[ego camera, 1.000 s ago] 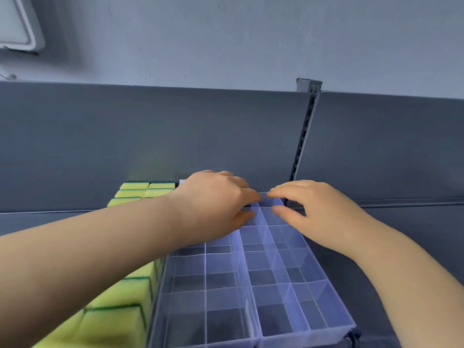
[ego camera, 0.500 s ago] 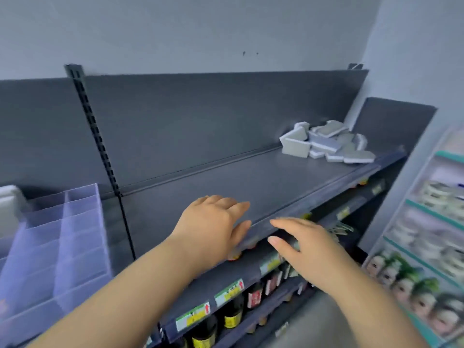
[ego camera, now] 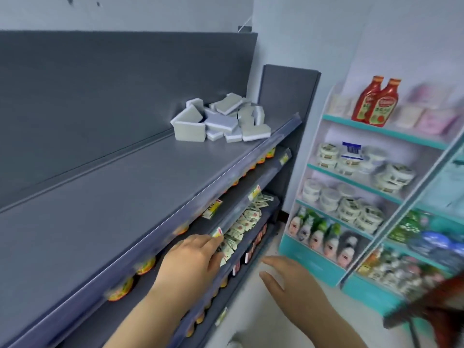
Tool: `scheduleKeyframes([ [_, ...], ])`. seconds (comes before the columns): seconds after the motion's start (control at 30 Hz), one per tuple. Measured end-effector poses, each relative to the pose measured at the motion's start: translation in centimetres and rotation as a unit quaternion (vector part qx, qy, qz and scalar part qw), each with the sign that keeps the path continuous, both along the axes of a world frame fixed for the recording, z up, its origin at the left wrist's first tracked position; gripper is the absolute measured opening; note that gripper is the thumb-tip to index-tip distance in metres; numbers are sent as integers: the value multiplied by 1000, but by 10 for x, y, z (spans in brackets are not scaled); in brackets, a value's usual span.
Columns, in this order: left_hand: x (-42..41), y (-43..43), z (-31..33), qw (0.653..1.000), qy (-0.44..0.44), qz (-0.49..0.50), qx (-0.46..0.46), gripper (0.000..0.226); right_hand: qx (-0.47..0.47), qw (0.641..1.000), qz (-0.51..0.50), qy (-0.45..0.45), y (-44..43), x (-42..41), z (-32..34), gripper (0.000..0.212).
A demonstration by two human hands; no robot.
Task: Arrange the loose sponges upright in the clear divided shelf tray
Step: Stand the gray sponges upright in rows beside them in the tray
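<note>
- Currently: left hand (ego camera: pixel 190 262) is empty, fingers loosely extended, held in front of the grey shelf's (ego camera: pixel 125 187) front edge, above the sachets (ego camera: pixel 242 222) on a lower level. Contact with that edge cannot be confirmed.
- Right hand (ego camera: pixel 288 280) is also empty, fingers straight and spread, in open air just right of the left hand, over the floor.
- Sponges (ego camera: pixel 221 119): grey and white, in a tumbled pile at the far right end of the shelf, well apart from both hands, with bare shelf between.
- Step, as judged: fetch phase, the approach to the pile, nothing gripped yet.
- Next move likely needs the hands lifted above the shelf lip and carried along to the pile, then a grip across a sponge's broad faces. After that, each sponge is stood on edge in a tray compartment.
- Tray: not in frame, so its position and fill level cannot be read.
- Sponge count is uncertain: pieces overlap and some lie behind others.
- Both forearms are cut off at the bottom edge.
- Side rack (ego camera: pixel 311 262) on the right is blurred. Sauce bottles (ego camera: pixel 376 101) are recognisable on top; labels lower down are unreadable.
- Red-brown shape (ego camera: pixel 437 312) at lower right: smeared, unidentified.
</note>
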State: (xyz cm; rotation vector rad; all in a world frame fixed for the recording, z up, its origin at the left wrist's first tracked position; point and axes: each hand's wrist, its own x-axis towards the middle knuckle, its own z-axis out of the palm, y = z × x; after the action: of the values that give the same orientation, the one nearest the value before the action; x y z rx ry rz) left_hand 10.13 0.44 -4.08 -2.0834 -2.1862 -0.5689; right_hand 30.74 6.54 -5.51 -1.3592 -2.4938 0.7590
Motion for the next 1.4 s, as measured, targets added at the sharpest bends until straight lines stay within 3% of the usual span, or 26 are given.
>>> scheduleKeyframes([
  [0.4, -13, 255, 30, 999, 9, 1, 48, 31, 107, 991, -72, 29, 230, 0, 28, 39],
  [0.6, -17, 332, 32, 999, 34, 14, 31, 37, 60, 993, -61, 79, 307, -3, 24, 32],
  [0.8, -17, 408, 34, 997, 22, 59, 44, 43, 57, 989, 13, 134, 426, -29, 36, 31],
  [1.03, -12, 482, 41, 992, 6, 122, -37, 67, 96, 970, 189, 123, 560, -68, 68, 32],
  [1.17, -6, 506, 49, 977, 15, 199, -72, 71, 197, 927, 313, 66, 614, -101, 75, 38],
  [1.4, 0, 524, 52, 972, 20, 218, -85, 63, 280, 852, 442, 17, 640, -139, 58, 69],
])
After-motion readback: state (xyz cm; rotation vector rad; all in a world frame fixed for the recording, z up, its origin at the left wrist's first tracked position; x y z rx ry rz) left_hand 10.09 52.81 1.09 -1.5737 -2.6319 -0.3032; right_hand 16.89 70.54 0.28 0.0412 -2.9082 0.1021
